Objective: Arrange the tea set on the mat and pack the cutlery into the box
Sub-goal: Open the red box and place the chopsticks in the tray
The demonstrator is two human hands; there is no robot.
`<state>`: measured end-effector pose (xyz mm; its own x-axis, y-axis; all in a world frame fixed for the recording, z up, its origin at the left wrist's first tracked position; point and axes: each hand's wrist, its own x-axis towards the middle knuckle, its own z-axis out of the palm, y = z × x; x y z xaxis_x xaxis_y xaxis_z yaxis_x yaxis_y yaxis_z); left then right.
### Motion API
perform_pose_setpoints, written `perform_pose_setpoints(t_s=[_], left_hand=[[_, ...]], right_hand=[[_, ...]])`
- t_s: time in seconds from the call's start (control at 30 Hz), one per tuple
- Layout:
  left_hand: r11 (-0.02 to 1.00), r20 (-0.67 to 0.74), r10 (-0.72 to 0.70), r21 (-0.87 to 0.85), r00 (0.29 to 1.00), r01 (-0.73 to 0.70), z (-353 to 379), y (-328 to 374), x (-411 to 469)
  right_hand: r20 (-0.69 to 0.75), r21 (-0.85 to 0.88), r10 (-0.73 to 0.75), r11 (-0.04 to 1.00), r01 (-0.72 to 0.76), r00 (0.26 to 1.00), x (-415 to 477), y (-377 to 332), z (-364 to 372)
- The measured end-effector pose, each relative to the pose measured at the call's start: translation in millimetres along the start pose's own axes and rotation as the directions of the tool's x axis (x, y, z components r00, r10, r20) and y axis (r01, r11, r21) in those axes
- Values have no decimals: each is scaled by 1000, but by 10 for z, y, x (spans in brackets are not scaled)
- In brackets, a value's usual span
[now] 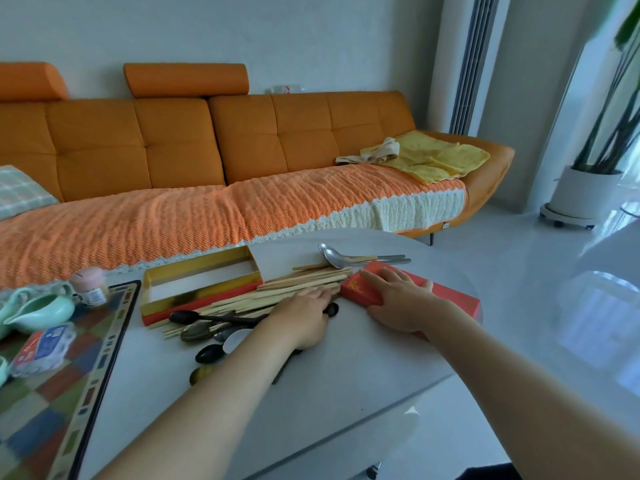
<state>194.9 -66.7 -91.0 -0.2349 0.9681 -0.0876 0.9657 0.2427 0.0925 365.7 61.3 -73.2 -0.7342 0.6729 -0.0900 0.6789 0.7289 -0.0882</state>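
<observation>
An open gold-lined box (201, 284) with red sides lies on the white table. Its red lid (446, 296) lies to the right, and my right hand (398, 299) rests flat on it. A pile of wooden chopsticks (298, 284) stretches between box and lid. My left hand (304, 317) lies over the chopsticks' near end, fingers extended. Dark spoons (204, 318) lie in front of the box. Two steel spoons (343, 259) sit at the far side. A pale green pitcher (41, 311) stands on the patchwork mat (52, 393).
A pink-lidded small jar (90, 285) and a wrapped packet (43, 348) sit at the mat's far part. An orange sofa (242, 150) runs behind the table. A potted plant (585, 192) stands at the right on the white floor.
</observation>
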Motion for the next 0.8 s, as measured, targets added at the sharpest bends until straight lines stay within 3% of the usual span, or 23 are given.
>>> perform_pose_setpoints(t_s=[0.37,0.47,0.57,0.8], left_hand=[[991,-91,-73,103,993,83,-123,21,46],[998,-170,1,59,985,9,-123,33,127],[993,-123,108,62,987,-101,-78,42,166],[990,-216,31,143,976,0,-175,5,154]], right_hand=[[-19,-19,203,979,-203,979,101,-2,-26],[-46,-34,178,983,-180,983,168,24,-30],[-72,-57,166,984,-171,983,202,43,-20],[-84,-117,183,974,-192,979,253,-24,74]])
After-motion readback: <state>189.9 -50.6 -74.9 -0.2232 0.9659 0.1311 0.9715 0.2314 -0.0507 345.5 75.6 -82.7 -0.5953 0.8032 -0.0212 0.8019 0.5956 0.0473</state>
